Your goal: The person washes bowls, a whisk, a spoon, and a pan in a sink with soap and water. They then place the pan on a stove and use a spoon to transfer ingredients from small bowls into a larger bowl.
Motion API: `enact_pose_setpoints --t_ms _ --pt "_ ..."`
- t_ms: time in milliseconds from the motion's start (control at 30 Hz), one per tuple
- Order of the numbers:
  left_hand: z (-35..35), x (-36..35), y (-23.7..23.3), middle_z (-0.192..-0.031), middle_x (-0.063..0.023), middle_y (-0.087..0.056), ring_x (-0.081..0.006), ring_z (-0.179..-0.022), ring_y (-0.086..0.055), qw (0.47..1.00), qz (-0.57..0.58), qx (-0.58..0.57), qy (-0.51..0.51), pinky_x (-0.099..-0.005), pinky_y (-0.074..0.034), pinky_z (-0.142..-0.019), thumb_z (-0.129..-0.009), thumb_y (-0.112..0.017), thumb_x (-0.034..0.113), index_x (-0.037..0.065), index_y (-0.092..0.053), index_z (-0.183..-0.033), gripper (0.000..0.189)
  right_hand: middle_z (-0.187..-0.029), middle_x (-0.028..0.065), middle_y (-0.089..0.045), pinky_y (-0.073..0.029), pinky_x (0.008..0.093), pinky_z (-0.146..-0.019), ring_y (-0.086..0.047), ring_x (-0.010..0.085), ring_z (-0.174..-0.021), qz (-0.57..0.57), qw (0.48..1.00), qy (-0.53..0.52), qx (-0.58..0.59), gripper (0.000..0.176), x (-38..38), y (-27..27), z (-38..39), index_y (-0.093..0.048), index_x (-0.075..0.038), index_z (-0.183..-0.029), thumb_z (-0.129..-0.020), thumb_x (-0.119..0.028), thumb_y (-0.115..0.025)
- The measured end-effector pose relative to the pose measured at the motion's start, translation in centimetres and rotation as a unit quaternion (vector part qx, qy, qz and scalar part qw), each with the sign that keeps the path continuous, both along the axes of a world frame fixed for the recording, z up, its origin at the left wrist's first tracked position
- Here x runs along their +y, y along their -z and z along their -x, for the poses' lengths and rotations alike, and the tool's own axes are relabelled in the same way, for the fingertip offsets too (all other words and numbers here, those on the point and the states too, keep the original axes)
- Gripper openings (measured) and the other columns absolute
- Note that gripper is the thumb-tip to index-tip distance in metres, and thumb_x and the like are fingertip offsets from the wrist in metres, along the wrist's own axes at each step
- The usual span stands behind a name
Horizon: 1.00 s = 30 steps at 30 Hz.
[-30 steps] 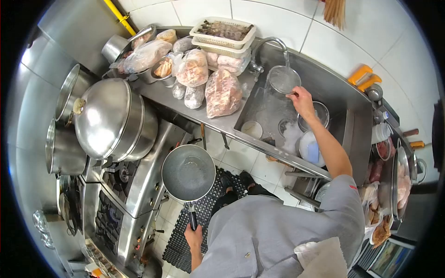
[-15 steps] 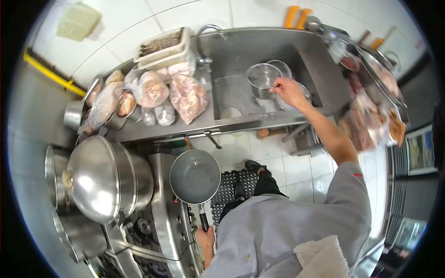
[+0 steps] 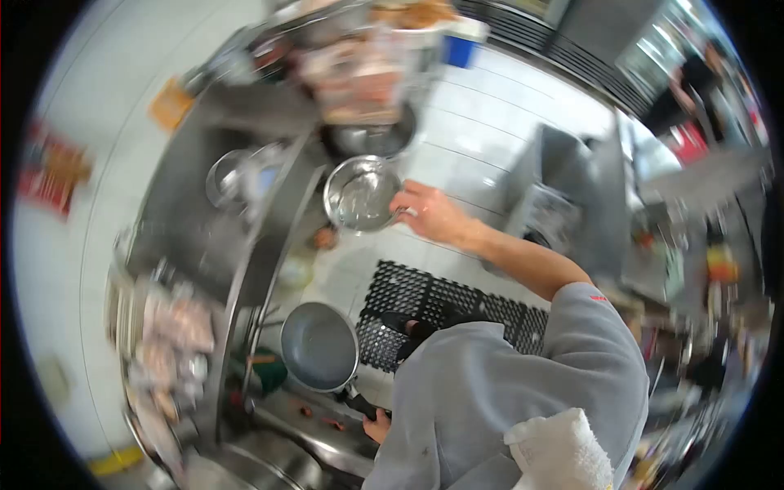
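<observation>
My right hand [image 3: 425, 214] grips the handle of a round metal pot [image 3: 362, 194], which is over the floor beside the sink's front edge. Its inside looks shiny, with what seems to be clear liquid at the bottom. Low in the view, my left hand [image 3: 378, 425] is closed on the black handle of a grey frying pan [image 3: 320, 346]. The pan's inside faces up and holds nothing that I can make out. A dark perforated mat [image 3: 398, 298] lies on the floor by my shoe.
The metal sink [image 3: 184, 192] on the left holds blurred glassy dishes. Bagged meat [image 3: 184, 322] lies on its counter, more meat [image 3: 359, 77] at the top. A grey bin [image 3: 523, 167] stands right of the pot. A person [image 3: 694, 86] is at the far upper right.
The view has swung to the right. The metal pot in my right hand has left the sink and is over the floor. My left hand still has the frying pan.
</observation>
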<state>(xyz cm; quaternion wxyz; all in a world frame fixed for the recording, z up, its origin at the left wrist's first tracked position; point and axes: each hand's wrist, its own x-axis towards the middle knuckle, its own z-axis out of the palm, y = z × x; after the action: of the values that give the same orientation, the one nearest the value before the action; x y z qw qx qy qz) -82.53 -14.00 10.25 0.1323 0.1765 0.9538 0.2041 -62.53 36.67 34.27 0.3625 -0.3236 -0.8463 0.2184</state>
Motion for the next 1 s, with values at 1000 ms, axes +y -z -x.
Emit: enact_pose_setpoints --t_ms 1000 --pt "-7.7 20.5 -23.9 -0.055 -0.0084 -0.048 -0.0153 -0.050 -0.045 0.941 -0.060 -0.144 0.302 -0.0328 -0.039 -0.049 -0.076 -0.060 0.013 -0.004 -0.053 -0.077 0.018 -0.096 0.0167 -0.065 -0.048 0.0351 -0.080 -0.063 0.0282 -0.087 0.134 0.710 0.690 -0.025 0.022 -32.8 9.0 -54.5 -0.060 0.005 -0.104 -0.084 -0.003 -0.056"
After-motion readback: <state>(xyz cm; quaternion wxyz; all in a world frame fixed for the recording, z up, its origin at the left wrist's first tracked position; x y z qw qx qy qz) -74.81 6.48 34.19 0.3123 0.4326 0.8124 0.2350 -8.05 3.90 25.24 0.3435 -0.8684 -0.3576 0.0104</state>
